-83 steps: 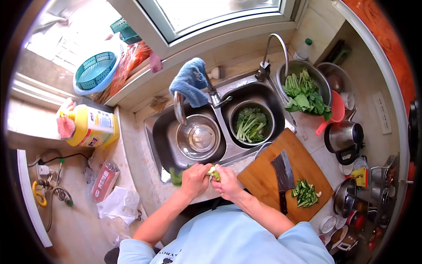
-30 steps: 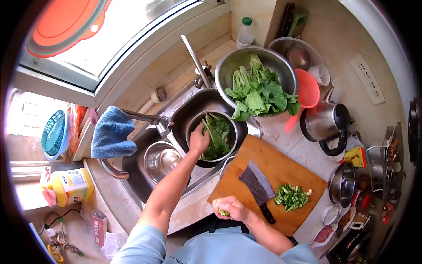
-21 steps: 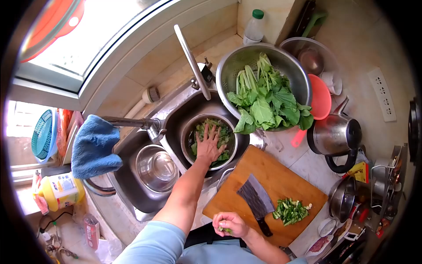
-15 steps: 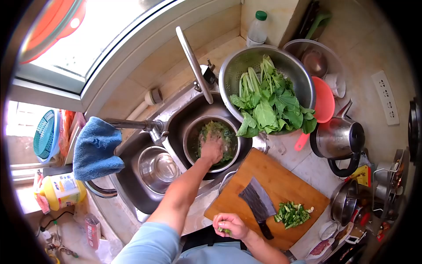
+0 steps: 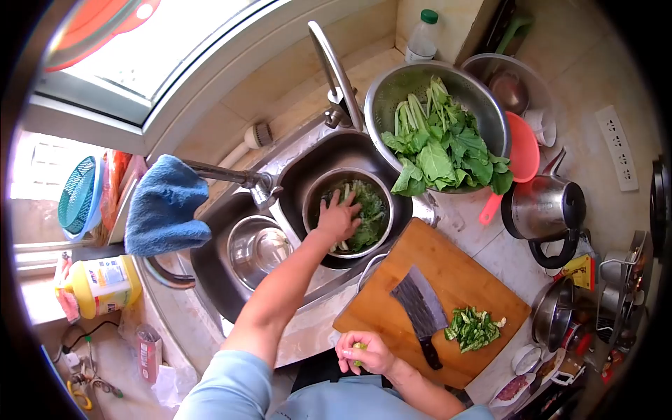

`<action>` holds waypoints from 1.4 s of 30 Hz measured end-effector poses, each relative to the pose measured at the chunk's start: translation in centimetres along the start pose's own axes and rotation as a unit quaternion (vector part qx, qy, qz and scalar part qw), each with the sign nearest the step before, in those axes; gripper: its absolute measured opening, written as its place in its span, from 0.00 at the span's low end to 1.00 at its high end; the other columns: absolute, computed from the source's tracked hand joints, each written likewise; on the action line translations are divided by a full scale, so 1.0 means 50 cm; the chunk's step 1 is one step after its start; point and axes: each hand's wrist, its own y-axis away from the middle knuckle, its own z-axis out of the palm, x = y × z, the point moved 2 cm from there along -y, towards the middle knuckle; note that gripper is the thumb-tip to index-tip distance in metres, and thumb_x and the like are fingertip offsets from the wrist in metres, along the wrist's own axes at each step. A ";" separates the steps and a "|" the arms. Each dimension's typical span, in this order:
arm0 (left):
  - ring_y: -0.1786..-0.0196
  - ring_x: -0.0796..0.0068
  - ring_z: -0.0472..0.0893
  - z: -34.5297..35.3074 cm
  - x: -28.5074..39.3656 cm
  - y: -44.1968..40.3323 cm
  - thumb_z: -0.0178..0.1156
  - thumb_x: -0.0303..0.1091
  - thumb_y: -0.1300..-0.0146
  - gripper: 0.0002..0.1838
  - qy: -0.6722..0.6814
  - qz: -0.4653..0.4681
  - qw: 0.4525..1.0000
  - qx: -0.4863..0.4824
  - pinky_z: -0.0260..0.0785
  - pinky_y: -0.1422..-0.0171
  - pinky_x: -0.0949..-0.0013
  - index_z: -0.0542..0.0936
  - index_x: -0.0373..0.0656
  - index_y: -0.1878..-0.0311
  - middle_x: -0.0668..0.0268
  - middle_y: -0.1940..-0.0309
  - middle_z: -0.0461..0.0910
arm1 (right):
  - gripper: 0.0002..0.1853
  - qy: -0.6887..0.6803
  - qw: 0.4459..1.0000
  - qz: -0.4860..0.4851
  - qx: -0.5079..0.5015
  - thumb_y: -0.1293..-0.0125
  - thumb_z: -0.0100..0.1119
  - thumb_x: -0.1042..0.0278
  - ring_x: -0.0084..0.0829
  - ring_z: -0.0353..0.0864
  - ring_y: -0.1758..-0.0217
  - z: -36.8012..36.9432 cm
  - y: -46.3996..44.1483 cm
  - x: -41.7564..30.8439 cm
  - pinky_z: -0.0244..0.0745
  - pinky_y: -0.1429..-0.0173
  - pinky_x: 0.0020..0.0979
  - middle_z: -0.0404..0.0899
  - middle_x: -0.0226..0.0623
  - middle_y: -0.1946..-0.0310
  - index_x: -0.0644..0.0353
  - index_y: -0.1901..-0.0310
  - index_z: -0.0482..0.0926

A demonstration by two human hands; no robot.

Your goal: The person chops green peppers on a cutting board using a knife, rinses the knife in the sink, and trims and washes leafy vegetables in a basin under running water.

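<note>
L hand [image 5: 339, 218] in a round silver metal bowl [image 5: 313, 231] of wet-looking cut greens [image 5: 372, 220], up-left of the brown wooden board [image 5: 399, 276]; R hand [image 5: 365, 352] by the board's near-left edge.
Hands are well apart: L hand is open w/ fingers spread, palm down on the greens; R hand is curled shut on a small pale-green veg piece [image 5: 359, 347]. Bowl sits in the steel sink [image 5: 288, 183], also up-left of board. On board: a wide dark-blade knife [image 5: 422, 301] w/ black handle, & a small pile of chopped green bits [image 5: 474, 329] at its R side. Above board: big silver metal colander [image 5: 378, 105] w/ long leafy greens [image 5: 437, 147]. Up-right of board: pink plastic scoop [image 5: 523, 148] & silver kettle [image 5: 535, 206] w/ black handle. Far L of board: fuzzy blue cloth [image 5: 166, 210] on the tap [image 5: 234, 175].
</note>
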 end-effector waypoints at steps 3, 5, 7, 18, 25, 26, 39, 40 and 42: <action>0.48 0.51 0.83 -0.089 -0.045 0.064 0.58 0.41 0.33 0.16 0.361 -0.062 0.927 0.074 0.71 0.35 0.61 0.85 0.44 0.50 0.56 0.47 0.83 | 0.03 -0.002 1.000 0.008 0.016 0.32 0.57 0.78 0.32 0.85 0.65 0.017 0.001 -0.010 0.76 0.76 0.21 0.78 0.43 0.61 0.62 0.63 0.73; 0.39 0.49 0.77 -0.111 -0.055 0.108 0.59 0.36 0.36 0.13 0.138 0.013 0.985 0.099 0.63 0.30 0.47 0.86 0.42 0.53 0.54 0.41 0.79 | 0.03 -0.039 0.999 0.011 0.013 0.32 0.60 0.75 0.29 0.86 0.63 0.016 -0.008 0.001 0.76 0.75 0.21 0.80 0.40 0.60 0.60 0.62 0.74; 0.34 0.49 0.73 -0.110 -0.046 0.146 0.60 0.34 0.38 0.13 -0.012 0.063 0.990 0.129 0.56 0.27 0.39 0.85 0.41 0.54 0.54 0.39 0.78 | 0.04 -0.057 0.998 0.021 0.013 0.32 0.61 0.73 0.27 0.86 0.62 0.019 -0.011 0.007 0.76 0.74 0.21 0.81 0.36 0.62 0.59 0.60 0.75; 0.60 0.59 0.85 -0.407 0.200 0.156 0.63 0.32 0.38 0.13 0.181 0.057 0.908 0.373 0.77 0.52 0.62 0.85 0.40 0.52 0.56 0.62 0.85 | 0.05 0.017 0.999 0.032 0.000 0.30 0.62 0.69 0.18 0.79 0.69 0.050 0.022 -0.044 0.65 0.78 0.17 0.80 0.31 0.67 0.57 0.58 0.76; 0.54 0.53 0.85 -0.504 0.349 -0.129 0.64 0.45 0.40 0.18 0.300 -0.063 0.897 0.319 0.76 0.48 0.56 0.85 0.41 0.54 0.50 0.61 0.85 | 0.06 0.012 0.998 0.045 0.045 0.30 0.63 0.66 0.14 0.70 0.77 0.023 0.074 -0.058 0.57 0.81 0.16 0.76 0.26 0.71 0.54 0.58 0.76; 0.53 0.52 0.85 -0.511 0.357 -0.173 0.65 0.48 0.41 0.21 0.277 -0.103 0.906 0.303 0.77 0.48 0.56 0.85 0.41 0.53 0.50 0.60 0.85 | 0.06 0.009 0.998 0.044 0.047 0.30 0.63 0.65 0.14 0.69 0.78 0.020 0.083 -0.064 0.56 0.81 0.16 0.76 0.26 0.71 0.54 0.58 0.76; 0.64 0.63 0.84 -0.548 0.369 -0.233 0.59 0.41 0.46 0.15 0.460 -0.035 0.841 0.282 0.74 0.54 0.62 0.87 0.39 0.66 0.55 0.72 0.85 | 0.04 -0.109 0.992 -0.035 0.060 0.27 0.57 0.71 0.20 0.71 0.77 -0.063 0.148 -0.072 0.58 0.81 0.17 0.76 0.36 0.72 0.62 0.57 0.77; 0.67 0.70 0.81 -0.558 0.368 -0.206 0.55 0.38 0.42 0.16 0.452 0.020 0.849 0.272 0.74 0.58 0.64 0.85 0.36 0.60 0.59 0.75 0.81 | 0.04 -0.106 0.993 -0.036 0.047 0.28 0.57 0.71 0.20 0.73 0.75 -0.058 0.148 -0.075 0.59 0.81 0.16 0.77 0.35 0.71 0.61 0.57 0.77; 0.69 0.73 0.80 -0.569 0.389 -0.111 0.50 0.35 0.38 0.18 0.614 0.097 0.757 0.202 0.73 0.59 0.68 0.82 0.35 0.52 0.62 0.73 0.80 | 0.04 -0.099 0.994 -0.038 0.021 0.28 0.58 0.69 0.20 0.79 0.71 -0.045 0.140 -0.098 0.59 0.80 0.15 0.79 0.34 0.68 0.59 0.56 0.76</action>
